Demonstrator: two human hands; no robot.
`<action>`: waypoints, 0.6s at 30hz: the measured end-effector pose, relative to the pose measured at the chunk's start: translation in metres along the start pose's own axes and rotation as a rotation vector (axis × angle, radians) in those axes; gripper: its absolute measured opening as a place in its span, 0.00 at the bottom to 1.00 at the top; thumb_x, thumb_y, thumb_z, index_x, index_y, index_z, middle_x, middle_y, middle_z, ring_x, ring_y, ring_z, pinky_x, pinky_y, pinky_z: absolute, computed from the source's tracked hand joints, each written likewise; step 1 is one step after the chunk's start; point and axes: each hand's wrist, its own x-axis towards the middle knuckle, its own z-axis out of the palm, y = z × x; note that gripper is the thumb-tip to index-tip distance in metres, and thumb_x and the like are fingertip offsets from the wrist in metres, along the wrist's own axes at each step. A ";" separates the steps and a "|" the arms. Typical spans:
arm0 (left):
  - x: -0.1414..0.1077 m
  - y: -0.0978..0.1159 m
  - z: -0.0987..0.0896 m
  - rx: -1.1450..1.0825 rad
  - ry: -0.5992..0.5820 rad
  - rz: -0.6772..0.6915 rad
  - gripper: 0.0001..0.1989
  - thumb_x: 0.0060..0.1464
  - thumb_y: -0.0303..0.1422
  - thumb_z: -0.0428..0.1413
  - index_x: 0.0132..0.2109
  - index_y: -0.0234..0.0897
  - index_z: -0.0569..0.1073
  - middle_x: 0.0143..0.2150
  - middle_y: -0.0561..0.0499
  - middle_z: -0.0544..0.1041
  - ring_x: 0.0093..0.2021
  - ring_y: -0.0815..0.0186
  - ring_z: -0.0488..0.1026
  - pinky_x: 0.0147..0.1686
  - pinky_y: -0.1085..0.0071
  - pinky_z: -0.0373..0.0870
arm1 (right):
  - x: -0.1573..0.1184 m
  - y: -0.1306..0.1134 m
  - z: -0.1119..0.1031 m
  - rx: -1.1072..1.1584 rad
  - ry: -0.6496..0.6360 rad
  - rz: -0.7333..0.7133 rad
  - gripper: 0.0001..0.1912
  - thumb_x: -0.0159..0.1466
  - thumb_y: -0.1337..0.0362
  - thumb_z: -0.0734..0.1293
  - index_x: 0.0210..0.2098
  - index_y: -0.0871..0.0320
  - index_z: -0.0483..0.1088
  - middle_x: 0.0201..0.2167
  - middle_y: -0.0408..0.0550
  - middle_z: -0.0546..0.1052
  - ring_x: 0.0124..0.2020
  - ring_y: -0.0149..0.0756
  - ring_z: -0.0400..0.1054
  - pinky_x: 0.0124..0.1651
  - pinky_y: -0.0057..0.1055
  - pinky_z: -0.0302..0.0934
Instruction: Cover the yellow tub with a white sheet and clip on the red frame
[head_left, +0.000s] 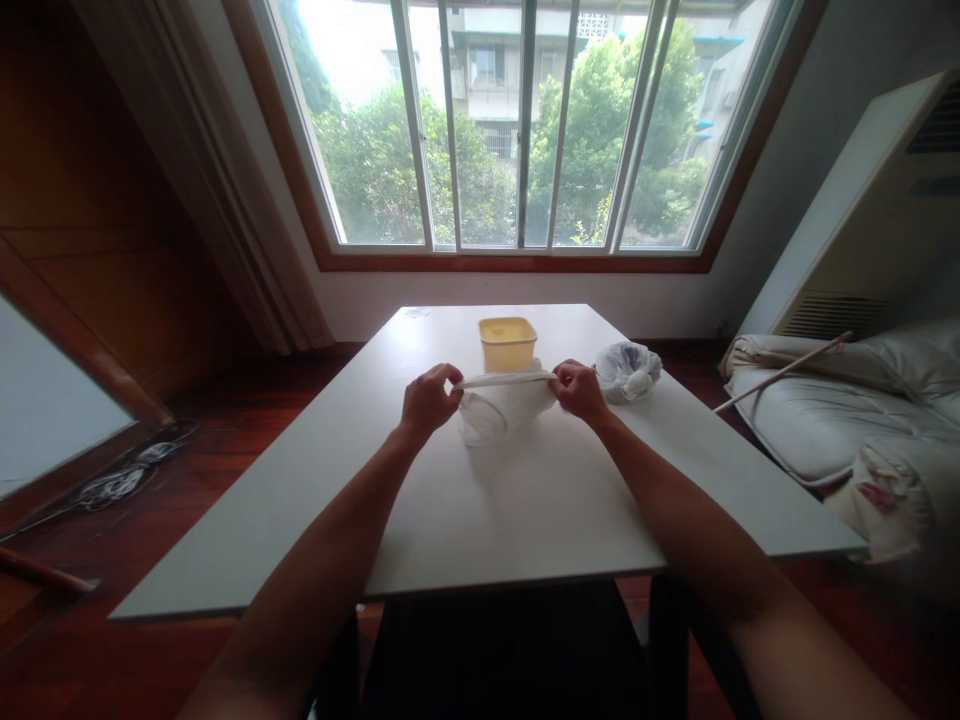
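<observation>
A thin white plastic bag (506, 405) is stretched between my two hands over the table. My left hand (433, 398) pinches one end of its upper edge, and my right hand (579, 390) pinches the other end. The bag hangs down from that taut edge, its lower part thin and see-through. Just behind it stands a yellow square tub (508, 345), its open top facing up and its lower part partly covered by the bag. To the right of my right hand lies a crumpled translucent plastic bag (628, 372) with something purplish inside.
The white table (300, 500) carries all of this, with a small flat clear item (415, 314) at its far left corner. Right of it is a cushioned seat (847, 400) with a stick (784, 373) across it. Coiled cables (124, 484) lie on the floor at left.
</observation>
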 end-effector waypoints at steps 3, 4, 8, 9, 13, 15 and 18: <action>0.002 -0.005 -0.002 0.022 0.036 -0.043 0.06 0.54 0.30 0.54 0.39 0.41 0.74 0.40 0.52 0.79 0.36 0.63 0.75 0.36 0.69 0.67 | 0.002 0.002 -0.003 0.055 0.050 0.028 0.12 0.57 0.65 0.64 0.18 0.55 0.61 0.34 0.50 0.79 0.33 0.36 0.69 0.39 0.31 0.64; 0.002 -0.007 -0.002 0.029 0.051 -0.056 0.06 0.54 0.30 0.54 0.39 0.41 0.74 0.40 0.52 0.79 0.36 0.62 0.75 0.36 0.69 0.67 | 0.003 0.002 -0.004 0.064 0.079 0.035 0.12 0.57 0.66 0.63 0.18 0.55 0.62 0.34 0.50 0.79 0.34 0.36 0.70 0.39 0.31 0.64; 0.005 -0.016 -0.004 0.063 0.118 -0.091 0.07 0.53 0.30 0.53 0.39 0.41 0.74 0.40 0.52 0.79 0.36 0.61 0.75 0.35 0.69 0.66 | 0.006 0.009 -0.010 0.089 0.252 -0.009 0.12 0.57 0.66 0.63 0.18 0.55 0.60 0.30 0.47 0.77 0.31 0.35 0.69 0.38 0.32 0.63; 0.005 -0.018 -0.005 0.071 0.135 -0.096 0.07 0.53 0.30 0.54 0.39 0.41 0.74 0.40 0.52 0.79 0.36 0.61 0.75 0.34 0.69 0.66 | 0.008 0.011 -0.012 0.094 0.294 -0.023 0.12 0.56 0.66 0.64 0.18 0.54 0.60 0.28 0.46 0.76 0.30 0.35 0.69 0.37 0.32 0.62; 0.008 -0.028 -0.008 0.090 0.186 -0.120 0.07 0.53 0.30 0.54 0.39 0.40 0.75 0.38 0.51 0.79 0.34 0.61 0.74 0.33 0.68 0.64 | 0.012 0.023 -0.019 0.085 0.405 0.015 0.11 0.55 0.65 0.65 0.19 0.54 0.60 0.24 0.45 0.75 0.27 0.35 0.67 0.35 0.33 0.61; 0.008 -0.032 -0.009 0.097 0.203 -0.130 0.06 0.53 0.31 0.54 0.38 0.40 0.75 0.37 0.50 0.79 0.33 0.61 0.74 0.32 0.68 0.63 | 0.014 0.029 -0.023 0.077 0.433 0.057 0.11 0.55 0.65 0.65 0.19 0.54 0.59 0.24 0.45 0.75 0.27 0.36 0.67 0.35 0.33 0.61; 0.009 -0.039 -0.010 0.102 0.223 -0.147 0.06 0.54 0.32 0.54 0.37 0.40 0.75 0.37 0.49 0.79 0.33 0.60 0.74 0.31 0.68 0.63 | 0.014 0.039 -0.028 0.058 0.453 0.128 0.12 0.55 0.63 0.65 0.19 0.53 0.58 0.21 0.43 0.71 0.25 0.36 0.64 0.34 0.34 0.60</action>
